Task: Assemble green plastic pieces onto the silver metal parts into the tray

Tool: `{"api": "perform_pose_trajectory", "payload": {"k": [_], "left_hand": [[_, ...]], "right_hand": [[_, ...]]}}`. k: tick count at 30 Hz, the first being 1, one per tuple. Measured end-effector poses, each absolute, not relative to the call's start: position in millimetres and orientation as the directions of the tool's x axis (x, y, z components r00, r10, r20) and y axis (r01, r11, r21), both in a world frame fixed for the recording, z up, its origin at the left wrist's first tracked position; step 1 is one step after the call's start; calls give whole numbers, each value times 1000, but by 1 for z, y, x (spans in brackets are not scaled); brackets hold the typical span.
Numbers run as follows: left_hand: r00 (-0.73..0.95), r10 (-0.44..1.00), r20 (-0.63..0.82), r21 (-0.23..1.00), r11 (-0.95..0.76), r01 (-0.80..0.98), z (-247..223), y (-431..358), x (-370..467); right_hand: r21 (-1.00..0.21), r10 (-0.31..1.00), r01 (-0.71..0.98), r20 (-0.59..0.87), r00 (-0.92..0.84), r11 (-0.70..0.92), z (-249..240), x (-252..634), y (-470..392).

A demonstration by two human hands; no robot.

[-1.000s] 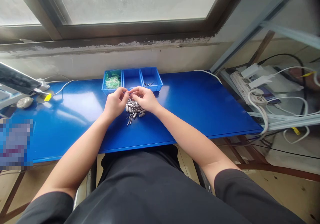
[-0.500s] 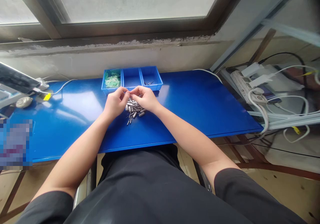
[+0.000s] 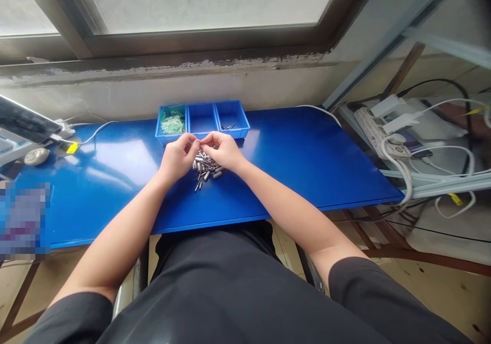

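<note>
My left hand point(image 3: 178, 154) and my right hand point(image 3: 222, 150) meet fingertip to fingertip over a pile of small metal pieces point(image 3: 207, 167). Both are closed in a pinch. Whatever sits between the fingertips is too small and too covered to make out. The pile holds short silvery cylinders and thin dark pins, part of it hidden under my hands. Just behind my fingers stands a blue three-part bin point(image 3: 203, 134). Its left compartment contains green-tinted clear plastic bags point(image 3: 172, 123), and a few dark pins point(image 3: 228, 127) lie in the right one.
The blue tabletop point(image 3: 299, 165) runs along a wall under a window. To the left are a tablet-like screen point(image 3: 25, 121), a computer mouse point(image 3: 37, 156) and a white cable. A power strip point(image 3: 379, 129) with plugs and cables lies at the right, beside a metal frame.
</note>
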State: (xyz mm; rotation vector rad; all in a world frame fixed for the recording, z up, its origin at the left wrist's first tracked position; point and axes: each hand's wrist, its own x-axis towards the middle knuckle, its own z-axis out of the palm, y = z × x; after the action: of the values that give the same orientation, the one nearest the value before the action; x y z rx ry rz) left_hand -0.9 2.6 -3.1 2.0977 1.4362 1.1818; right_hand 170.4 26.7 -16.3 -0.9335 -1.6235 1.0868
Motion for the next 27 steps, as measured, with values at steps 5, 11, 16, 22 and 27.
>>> {"api": "perform_pose_trajectory", "payload": {"k": [5, 11, 16, 22, 27], "left_hand": [[145, 886, 440, 668, -431, 606, -1, 1, 0], [142, 891, 432, 665, -421, 617, 2, 0, 1], [140, 893, 428, 664, -416, 621, 1, 0, 0], [138, 892, 431, 660, -416, 626, 1, 0, 0], [148, 889, 433, 668, -426, 610, 1, 0, 0]], "right_hand": [[-947, 919, 76, 282, -274, 313, -18, 170, 27], [-947, 922, 76, 283, -266, 312, -17, 170, 26], [-949, 922, 65, 280, -267, 307, -15, 171, 25], [-950, 924, 66, 279, -263, 306, -12, 171, 25], [-951, 924, 52, 283, -256, 305, -12, 171, 25]]}}
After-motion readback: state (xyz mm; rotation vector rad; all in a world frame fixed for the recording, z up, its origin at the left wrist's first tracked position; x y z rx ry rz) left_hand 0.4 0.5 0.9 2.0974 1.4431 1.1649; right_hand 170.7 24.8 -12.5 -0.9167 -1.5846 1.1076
